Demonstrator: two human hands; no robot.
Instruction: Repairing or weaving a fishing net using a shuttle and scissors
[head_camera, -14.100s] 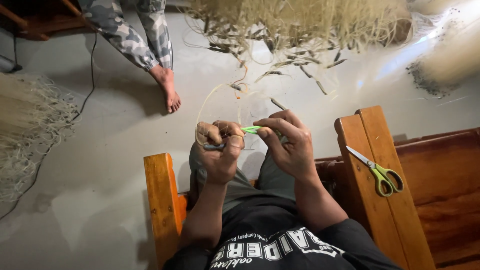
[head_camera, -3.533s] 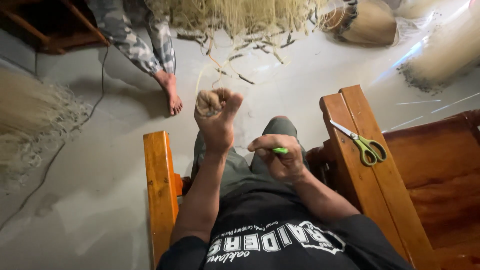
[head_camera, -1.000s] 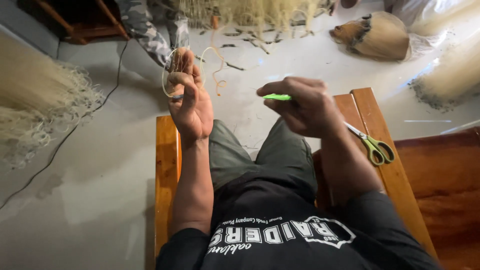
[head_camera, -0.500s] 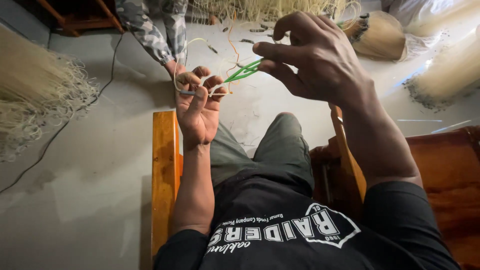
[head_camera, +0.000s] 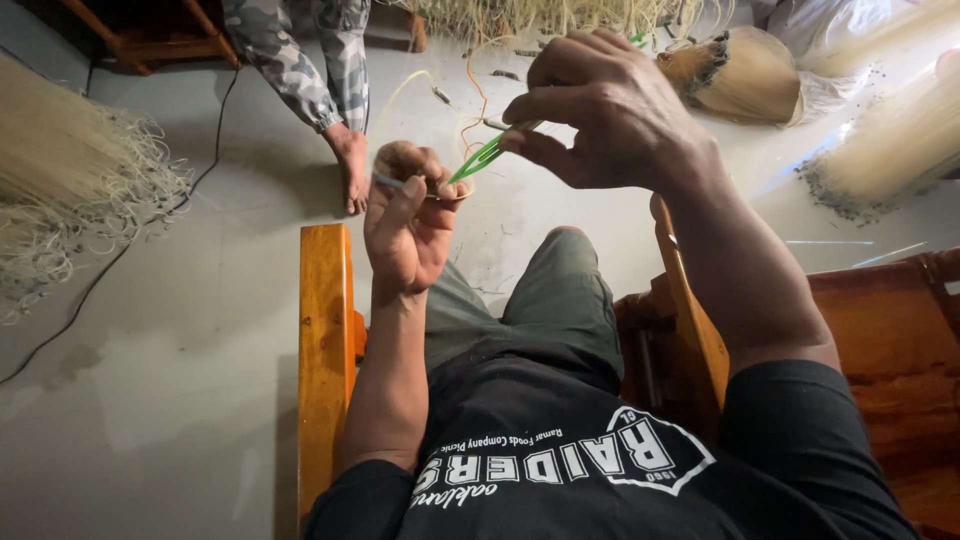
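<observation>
Both hands lowered slightly, right hand (head_camera: 610, 110) fingers pinching green strip (head_camera: 487, 155), left hand (head_camera: 410, 225) fingers gripping coil (head_camera: 420, 185)

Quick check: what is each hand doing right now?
Left hand: closed, pinching a small coil of pale fibre.
Right hand: closed, pinching a green strip that reaches the coil.

scissors hidden, fibre bundle (head_camera: 70, 190) cut off

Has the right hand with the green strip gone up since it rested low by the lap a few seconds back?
Yes. The right hand has risen from the lap, well above the wooden armrest, and meets the left hand.
</observation>
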